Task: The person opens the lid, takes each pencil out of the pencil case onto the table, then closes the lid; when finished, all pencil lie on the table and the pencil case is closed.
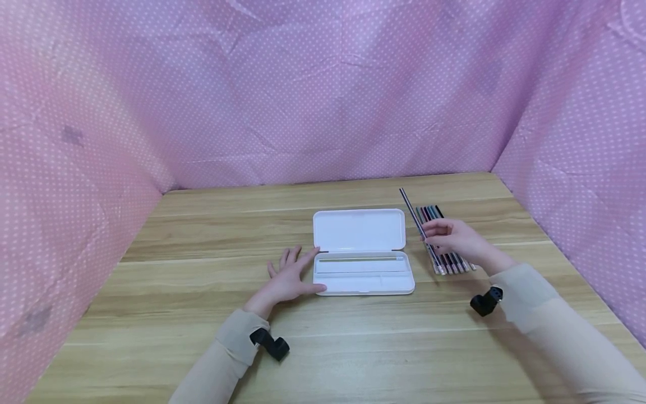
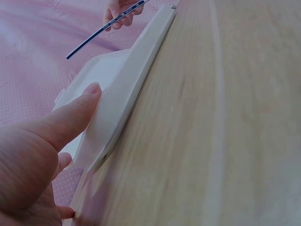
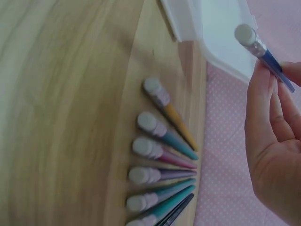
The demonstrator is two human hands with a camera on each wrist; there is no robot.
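Observation:
A white pencil case [image 1: 359,230] lies with its lid raised in the middle of the table. Along its upper compartment runs a thin yellowish pencil-like stick [image 1: 359,260]. My left hand [image 1: 285,280] touches the case's left side with fingers spread; in the left wrist view its thumb [image 2: 77,115] rests on the case's edge. To the right of the case, my right hand [image 1: 456,240] pinches a dark blue pencil [image 3: 270,61] with a white eraser end, held tilted above the table. Beneath that hand several coloured pencils [image 3: 176,162] lie side by side, eraser ends towards me.
The wooden table [image 1: 212,235] extends around the case. Pink dotted cloth [image 1: 323,101] hangs behind the table and at both sides. Each sleeve carries a small black camera [image 1: 487,301] at the wrist.

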